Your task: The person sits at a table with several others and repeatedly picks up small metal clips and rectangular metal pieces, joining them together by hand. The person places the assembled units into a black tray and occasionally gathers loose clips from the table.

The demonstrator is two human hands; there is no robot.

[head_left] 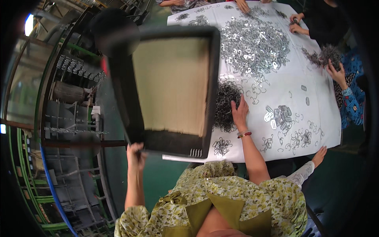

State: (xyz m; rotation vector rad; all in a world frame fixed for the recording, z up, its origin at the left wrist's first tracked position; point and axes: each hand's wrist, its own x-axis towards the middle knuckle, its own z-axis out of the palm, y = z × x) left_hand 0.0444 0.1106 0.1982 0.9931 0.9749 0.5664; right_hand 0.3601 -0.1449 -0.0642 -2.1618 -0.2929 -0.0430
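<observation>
My left hand (136, 155) is closed on the lower left corner of a large black plastic crate (215, 79). The crate is held up, tilted, with its inside towards me. A tan cardboard sheet (171, 85) lines its bottom, and no hooks show inside. My right hand (240, 113) lies against a dark heap of metal hooks (227, 104), fingers stretched out along its right side. The crate hides the heap's left part. Beaded bracelets circle my right wrist.
A white-covered table (272, 94) carries a big pile of shiny S-shaped hooks (256, 45) and a cluster of oval metal pieces (282, 116). Co-workers' hands (335, 73) work along the far and right edges; another hand (319, 156) rests at the near right corner. Metal racks (75, 158) stand left.
</observation>
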